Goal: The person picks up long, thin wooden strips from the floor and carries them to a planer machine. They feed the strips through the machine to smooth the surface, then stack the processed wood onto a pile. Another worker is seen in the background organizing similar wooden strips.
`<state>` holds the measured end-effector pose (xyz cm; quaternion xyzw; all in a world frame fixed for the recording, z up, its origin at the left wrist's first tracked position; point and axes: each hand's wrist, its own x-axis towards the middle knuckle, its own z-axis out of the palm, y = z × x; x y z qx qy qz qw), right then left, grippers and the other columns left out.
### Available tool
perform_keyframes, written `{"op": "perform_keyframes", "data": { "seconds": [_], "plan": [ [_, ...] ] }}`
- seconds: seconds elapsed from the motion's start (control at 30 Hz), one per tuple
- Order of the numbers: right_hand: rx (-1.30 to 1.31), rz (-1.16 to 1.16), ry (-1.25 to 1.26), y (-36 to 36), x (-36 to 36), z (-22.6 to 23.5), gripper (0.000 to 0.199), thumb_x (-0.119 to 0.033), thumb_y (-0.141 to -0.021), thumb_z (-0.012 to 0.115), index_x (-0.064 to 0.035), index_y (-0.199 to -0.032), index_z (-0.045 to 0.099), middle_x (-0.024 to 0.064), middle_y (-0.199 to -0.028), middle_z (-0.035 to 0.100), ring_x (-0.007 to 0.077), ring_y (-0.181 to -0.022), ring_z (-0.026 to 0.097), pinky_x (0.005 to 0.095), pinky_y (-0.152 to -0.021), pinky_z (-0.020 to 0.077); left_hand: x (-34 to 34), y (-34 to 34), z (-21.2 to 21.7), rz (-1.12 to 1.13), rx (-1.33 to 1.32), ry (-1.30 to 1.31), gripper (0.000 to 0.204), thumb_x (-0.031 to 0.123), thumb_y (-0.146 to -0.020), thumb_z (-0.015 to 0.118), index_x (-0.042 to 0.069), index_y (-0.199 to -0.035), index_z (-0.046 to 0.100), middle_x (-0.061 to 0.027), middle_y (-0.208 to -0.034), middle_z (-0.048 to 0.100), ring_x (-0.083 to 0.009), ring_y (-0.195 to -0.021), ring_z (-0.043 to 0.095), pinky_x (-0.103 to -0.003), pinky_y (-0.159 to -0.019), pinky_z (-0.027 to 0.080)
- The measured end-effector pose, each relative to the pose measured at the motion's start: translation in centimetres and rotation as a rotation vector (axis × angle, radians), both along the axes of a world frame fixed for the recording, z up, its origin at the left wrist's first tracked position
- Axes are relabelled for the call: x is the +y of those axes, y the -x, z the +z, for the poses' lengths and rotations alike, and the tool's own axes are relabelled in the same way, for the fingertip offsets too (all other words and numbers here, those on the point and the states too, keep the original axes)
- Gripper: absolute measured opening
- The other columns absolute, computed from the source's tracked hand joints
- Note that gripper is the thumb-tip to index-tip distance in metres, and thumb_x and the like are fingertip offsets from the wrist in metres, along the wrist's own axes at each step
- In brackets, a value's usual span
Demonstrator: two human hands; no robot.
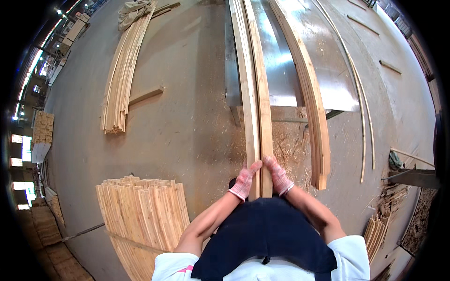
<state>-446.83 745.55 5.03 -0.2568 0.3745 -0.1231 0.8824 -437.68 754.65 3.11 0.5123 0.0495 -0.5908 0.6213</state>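
Two groups of long pale wooden strips run side by side away from my waist over a shiny metal table. My left hand [246,180], in a pink-and-white work glove, is closed round the near end of the left wooden strips [249,112]. My right hand [278,176], gloved alike, grips the right wooden strip [265,126] from its outer side. Both thumbs lie on top, close to each other. A thin dark gap parts the two groups. The near ends reach my dark apron [265,229], and the fingers underneath are hidden.
The metal table [283,98] also carries a stack of wooden strips [316,119] on the right. Bundled strips [123,79] lie at far left, and a large strapped bundle [143,210] stands at near left. Two thin strips [361,112] extend along the right. Shavings [288,145] cover the floor ahead.
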Motion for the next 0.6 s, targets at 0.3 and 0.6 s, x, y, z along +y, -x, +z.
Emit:
{"op": "perform_keyframes", "data": {
  "seconds": [0.3, 0.6],
  "plan": [
    [0.031, -0.017, 0.065, 0.0, 0.1, -3.9, 0.051, -0.031, -0.088, 0.057, -0.0099, -0.131, 0.041, 0.0071, -0.116, 0.054, 0.0190, -0.104, 0.053, 0.0340, -0.090, 0.0446, -1.2, -1.3, 1.1, -0.136, -0.474, -0.151, 0.062, 0.026, -0.079, 0.068, 0.003, -0.128, 0.039, -0.0131, -0.108, 0.060, -0.0219, -0.098, 0.058, -0.032, -0.085, 0.046],
    [0.046, 0.007, 0.067, -0.4, -0.2, -2.0, 0.054, -0.032, -0.087, 0.057, -0.0093, -0.132, 0.039, 0.0079, -0.117, 0.054, 0.0188, -0.106, 0.052, 0.0342, -0.092, 0.0433, -2.2, -1.9, 1.6, -0.164, -0.576, -0.169, 0.057, 0.009, -0.074, 0.070, 0.003, -0.125, 0.044, -0.0114, -0.105, 0.061, -0.0193, -0.094, 0.059, -0.032, -0.083, 0.049]
  ]
}}
